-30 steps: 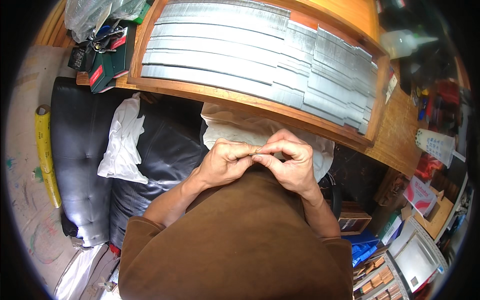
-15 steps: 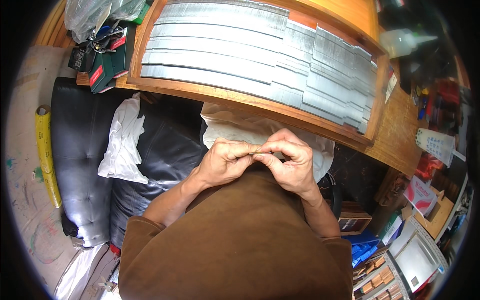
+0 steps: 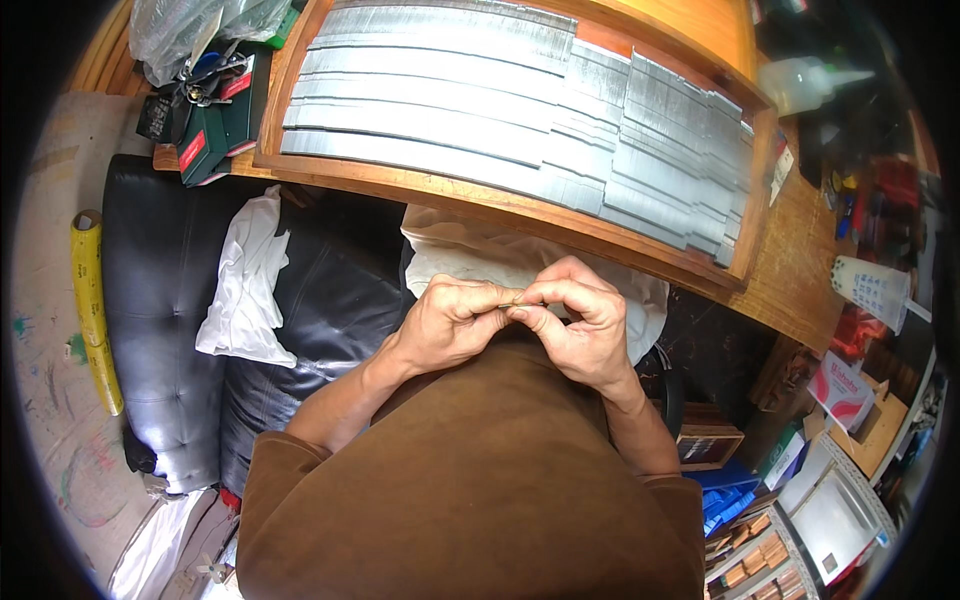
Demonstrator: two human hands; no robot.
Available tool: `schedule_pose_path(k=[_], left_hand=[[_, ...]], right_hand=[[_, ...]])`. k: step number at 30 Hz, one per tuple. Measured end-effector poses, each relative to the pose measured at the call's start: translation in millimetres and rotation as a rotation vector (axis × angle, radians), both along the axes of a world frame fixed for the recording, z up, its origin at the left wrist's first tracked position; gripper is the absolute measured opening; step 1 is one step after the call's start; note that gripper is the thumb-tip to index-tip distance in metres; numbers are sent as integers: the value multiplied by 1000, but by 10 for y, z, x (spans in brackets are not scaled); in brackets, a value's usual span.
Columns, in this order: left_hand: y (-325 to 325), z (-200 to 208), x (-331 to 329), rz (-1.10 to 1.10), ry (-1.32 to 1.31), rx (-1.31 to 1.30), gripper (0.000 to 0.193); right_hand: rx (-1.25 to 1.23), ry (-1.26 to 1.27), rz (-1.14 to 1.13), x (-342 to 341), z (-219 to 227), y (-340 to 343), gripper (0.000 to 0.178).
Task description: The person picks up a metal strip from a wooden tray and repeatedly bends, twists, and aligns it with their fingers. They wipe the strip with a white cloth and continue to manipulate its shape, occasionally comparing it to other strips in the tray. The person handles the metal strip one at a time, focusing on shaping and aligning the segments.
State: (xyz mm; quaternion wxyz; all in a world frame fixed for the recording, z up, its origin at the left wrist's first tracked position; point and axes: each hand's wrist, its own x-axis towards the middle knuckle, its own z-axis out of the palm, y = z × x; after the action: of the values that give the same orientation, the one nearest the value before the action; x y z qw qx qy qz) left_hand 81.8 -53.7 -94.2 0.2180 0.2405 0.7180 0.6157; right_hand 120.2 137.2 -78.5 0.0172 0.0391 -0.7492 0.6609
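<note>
My left hand (image 3: pixel 450 322) and my right hand (image 3: pixel 582 328) meet in front of my brown shirt, thumbs and forefingers pinched together. Between the fingertips shows a sliver of a small, thin, yellowish piece (image 3: pixel 514 304); most of it is covered, so its kind cannot be made out. Both hands appear to grip it, one from each side. A white cloth (image 3: pixel 440 245) lies just beyond them, below the table edge. On the table a shallow wooden tray (image 3: pixel 400 184) holds overlapping rows of thin, shiny grey metal strips (image 3: pixel 420 95).
At left, a white rag (image 3: pixel 250 285) lies on a black padded seat (image 3: pixel 165 330), beside a yellow roll (image 3: pixel 90 310). Dark green boxes (image 3: pixel 205 145) stand left of the tray. To the right are a squeeze bottle (image 3: pixel 805 85), a plastic cup (image 3: pixel 870 285) and a shelf rack (image 3: pixel 850 470).
</note>
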Motion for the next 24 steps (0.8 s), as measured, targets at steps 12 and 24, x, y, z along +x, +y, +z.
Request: schedule_pose_path(k=[12, 24], left_hand=[[14, 30, 8, -5, -33, -17, 25], [9, 69, -5, -11, -28, -37, 25]], right_hand=[[29, 18, 21, 5, 42, -6, 13], [49, 61, -7, 17, 43, -34, 12]])
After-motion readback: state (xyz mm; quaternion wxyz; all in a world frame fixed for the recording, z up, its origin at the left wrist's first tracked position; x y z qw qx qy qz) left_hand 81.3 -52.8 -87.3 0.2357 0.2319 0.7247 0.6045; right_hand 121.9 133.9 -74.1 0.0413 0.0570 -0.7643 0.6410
